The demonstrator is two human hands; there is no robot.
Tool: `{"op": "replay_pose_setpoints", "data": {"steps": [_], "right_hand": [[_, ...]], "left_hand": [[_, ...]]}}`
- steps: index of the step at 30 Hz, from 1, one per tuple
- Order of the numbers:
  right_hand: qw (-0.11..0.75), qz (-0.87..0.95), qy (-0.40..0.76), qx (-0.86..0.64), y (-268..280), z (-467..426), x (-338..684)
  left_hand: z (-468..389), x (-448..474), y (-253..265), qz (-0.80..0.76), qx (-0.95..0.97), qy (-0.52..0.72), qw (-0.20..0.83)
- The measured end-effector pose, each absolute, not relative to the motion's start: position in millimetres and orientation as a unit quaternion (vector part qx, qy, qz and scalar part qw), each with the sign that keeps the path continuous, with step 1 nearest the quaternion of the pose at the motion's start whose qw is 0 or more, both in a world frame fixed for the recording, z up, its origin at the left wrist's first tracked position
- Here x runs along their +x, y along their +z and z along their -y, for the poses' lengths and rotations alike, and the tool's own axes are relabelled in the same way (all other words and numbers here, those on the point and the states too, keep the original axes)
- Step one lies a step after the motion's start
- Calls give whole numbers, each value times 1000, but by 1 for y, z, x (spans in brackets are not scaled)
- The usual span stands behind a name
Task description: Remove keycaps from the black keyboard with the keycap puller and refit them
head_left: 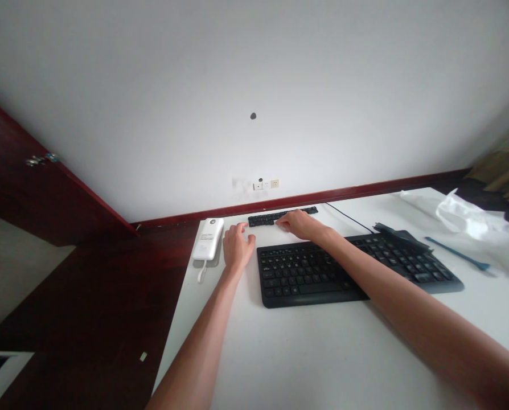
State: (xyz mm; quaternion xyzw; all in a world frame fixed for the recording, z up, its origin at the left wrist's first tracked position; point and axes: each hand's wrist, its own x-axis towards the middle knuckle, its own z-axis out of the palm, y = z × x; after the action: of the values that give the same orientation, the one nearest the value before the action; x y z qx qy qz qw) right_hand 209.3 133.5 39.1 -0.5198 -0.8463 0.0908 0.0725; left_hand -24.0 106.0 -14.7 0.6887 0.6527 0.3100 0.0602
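A low strip of small black pieces that look like loose keycaps [261,220] lies in rows near the table's back edge. My left hand [238,244] is at the strip's left end, thumb and fingers apart, with the index fingertip close to or touching it. Over the strip's middle bends my right hand [296,224], its fingertips pressed together at the front row; anything between them is too small to make out. A black keyboard [280,276] rests in front of the strip, partly covered by my right forearm.
A white power bank [208,239] with a short strap lies at the table's left edge. On the keyboard's right side sits a dark flat piece [402,238]. Further right are a thin blue tool [457,253] and a crumpled clear plastic bag [472,225]. A cable [348,216] runs behind.
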Motion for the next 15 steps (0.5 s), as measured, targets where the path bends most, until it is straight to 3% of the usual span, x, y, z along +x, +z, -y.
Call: {"op": "replay_pose_setpoints", "data": {"steps": [15], "right_hand": [[90,856,124,-493,41,-130,205]], "left_hand": [[-105,-23,-10,-664,685,292,67]]}}
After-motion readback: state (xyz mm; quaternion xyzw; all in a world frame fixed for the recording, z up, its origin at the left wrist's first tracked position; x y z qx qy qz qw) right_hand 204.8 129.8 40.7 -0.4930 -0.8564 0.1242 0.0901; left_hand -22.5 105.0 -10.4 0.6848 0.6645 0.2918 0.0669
